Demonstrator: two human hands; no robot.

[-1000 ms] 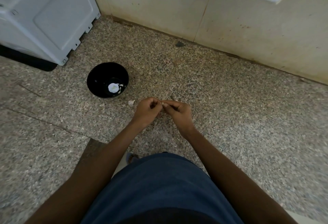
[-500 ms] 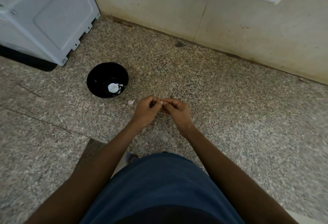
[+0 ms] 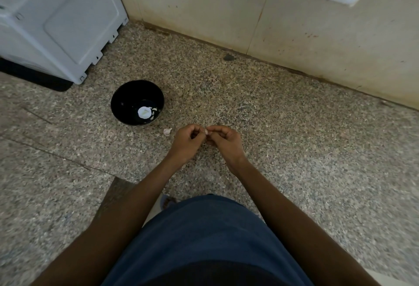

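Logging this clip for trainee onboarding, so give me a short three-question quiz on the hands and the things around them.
1. True or false: the left hand and the right hand both pinch the held clove.
2. Where does the loose clove lie? A, inside the bowl; B, on the counter beside the bowl; C, against the wall.
3. Fill in: the bowl's colour is ___.
Key: 1 true; 2 B; 3 black.

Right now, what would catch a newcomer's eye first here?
At mid-frame the left hand and right hand both pinch a small pale garlic-like clove above the speckled grey stone surface. Left of them stands a round glossy black bowl with white pieces inside, and a loose pale clove lies beside it.
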